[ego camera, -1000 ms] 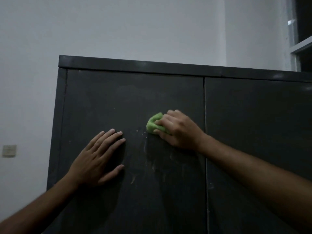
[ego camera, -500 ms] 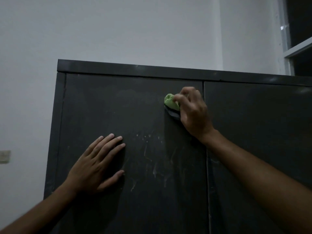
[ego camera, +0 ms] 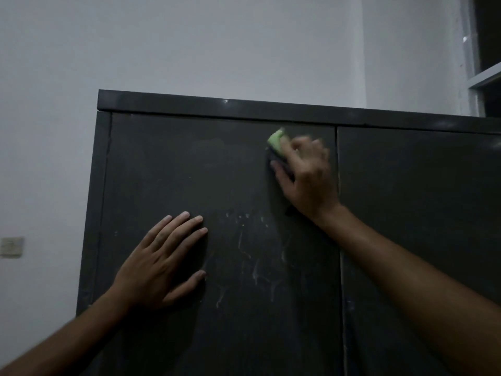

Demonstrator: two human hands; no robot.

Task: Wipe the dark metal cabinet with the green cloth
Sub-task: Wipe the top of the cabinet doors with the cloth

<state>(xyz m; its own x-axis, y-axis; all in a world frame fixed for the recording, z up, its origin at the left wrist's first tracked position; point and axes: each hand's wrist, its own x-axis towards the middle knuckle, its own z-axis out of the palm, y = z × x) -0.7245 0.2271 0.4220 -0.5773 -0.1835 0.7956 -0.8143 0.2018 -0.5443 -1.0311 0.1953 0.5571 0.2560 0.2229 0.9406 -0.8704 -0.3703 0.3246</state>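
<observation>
On the cabinet (ego camera: 168,169), the cloth (ego camera: 275,140) has climbed higher.

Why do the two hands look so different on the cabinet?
The left hand lies flat with straight, spread fingers and holds nothing; the right hand curls its fingers round the green cloth. The left hand sits low on the door, the right hand high up near the cabinet's top edge. The left hand looks sharp, the right hand blurred. Both are on the same left door.
</observation>
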